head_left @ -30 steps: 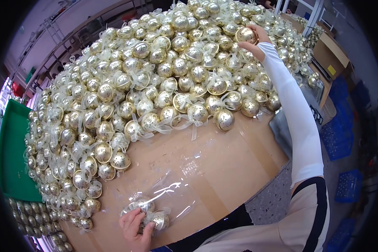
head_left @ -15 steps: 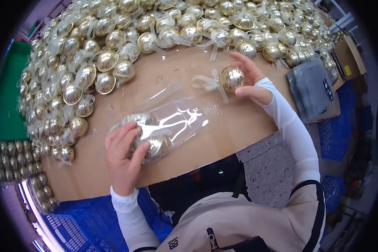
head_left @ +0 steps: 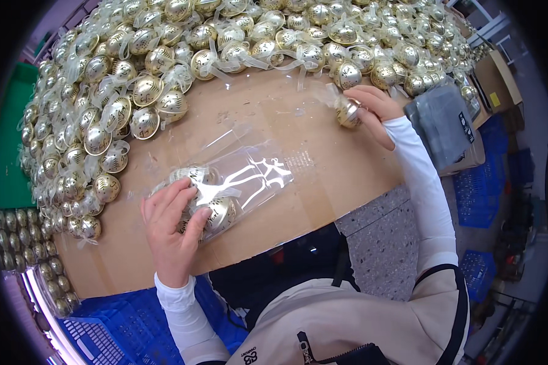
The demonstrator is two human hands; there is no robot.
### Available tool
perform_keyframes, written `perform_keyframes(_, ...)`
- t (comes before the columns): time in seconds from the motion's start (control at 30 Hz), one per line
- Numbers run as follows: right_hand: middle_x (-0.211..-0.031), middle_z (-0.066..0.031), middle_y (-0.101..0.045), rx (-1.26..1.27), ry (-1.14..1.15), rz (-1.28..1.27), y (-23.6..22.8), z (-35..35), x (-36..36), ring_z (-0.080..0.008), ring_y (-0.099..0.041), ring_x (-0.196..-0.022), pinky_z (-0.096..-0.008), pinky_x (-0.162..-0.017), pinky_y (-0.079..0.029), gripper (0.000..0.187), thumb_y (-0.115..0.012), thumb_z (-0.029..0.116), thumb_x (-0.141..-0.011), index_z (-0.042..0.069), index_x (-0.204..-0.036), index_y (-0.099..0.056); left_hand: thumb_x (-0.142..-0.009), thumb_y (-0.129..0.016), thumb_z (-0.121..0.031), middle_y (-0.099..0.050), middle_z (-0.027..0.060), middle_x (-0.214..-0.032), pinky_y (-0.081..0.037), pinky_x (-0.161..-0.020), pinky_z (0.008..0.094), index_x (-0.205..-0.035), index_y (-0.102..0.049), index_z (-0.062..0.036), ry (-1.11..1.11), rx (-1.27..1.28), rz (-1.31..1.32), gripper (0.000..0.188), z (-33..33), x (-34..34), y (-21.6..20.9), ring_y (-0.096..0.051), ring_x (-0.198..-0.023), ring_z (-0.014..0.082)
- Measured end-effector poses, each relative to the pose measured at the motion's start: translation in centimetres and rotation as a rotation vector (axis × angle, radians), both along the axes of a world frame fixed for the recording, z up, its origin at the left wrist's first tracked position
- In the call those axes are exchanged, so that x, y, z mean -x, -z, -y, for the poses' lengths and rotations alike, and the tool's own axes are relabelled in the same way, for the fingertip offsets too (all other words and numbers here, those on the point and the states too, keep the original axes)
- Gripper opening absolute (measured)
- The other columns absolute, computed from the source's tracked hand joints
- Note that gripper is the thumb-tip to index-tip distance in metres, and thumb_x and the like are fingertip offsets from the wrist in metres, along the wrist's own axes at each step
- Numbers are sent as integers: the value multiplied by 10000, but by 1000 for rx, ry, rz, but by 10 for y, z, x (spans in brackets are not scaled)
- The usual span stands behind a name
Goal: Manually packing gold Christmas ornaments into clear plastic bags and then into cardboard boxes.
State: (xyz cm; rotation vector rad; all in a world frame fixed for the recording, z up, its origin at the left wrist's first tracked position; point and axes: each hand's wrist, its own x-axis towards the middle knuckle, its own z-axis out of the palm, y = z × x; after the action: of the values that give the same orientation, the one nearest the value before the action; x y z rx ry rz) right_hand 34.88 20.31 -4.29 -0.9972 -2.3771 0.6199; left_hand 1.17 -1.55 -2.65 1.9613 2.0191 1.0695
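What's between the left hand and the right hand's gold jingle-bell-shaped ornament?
Head view: the clear plastic bag extending from the left hand, then brown cardboard.

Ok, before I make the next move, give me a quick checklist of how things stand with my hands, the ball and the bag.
1. Ball held in the right hand: ok, between thumb and fingers.
2. Ribbon by that ball away from the bag: ok, they are apart.
3. Left hand at the filled end of the bag: ok, over the balls there.
4. Balls in the bag fully in view: not ok, the left hand covers part; at least two show.
5. Bag mouth open: cannot tell, glare and clear plastic hide it.
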Motion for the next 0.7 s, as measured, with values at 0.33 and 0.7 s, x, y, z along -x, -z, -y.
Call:
perform_keyframes(0.33,-1098,-55,-551,393,80,-174,-4,2,5,-118,-554,-869,-234,-707,-471,553,-685,11,-718,50,-1213,-443,-687,-705,-156,-627,75,-1060,-296,-940,426,-932,-645,-32,-24,24,-1,281,-3,1,-4,-521,-1001,255)
perform_keyframes(0.7,-1044,-54,-595,1162,-598,-61,9,16,126,-74,-551,-813,-228,-653,-458,568,-731,137,-720,68,-1231,-491,-717,-677,-187,-583,71,-1145,-291,-965,487,-996,-624,-59,245,166,-142,312,-20,-2,-23,-527,-988,254)
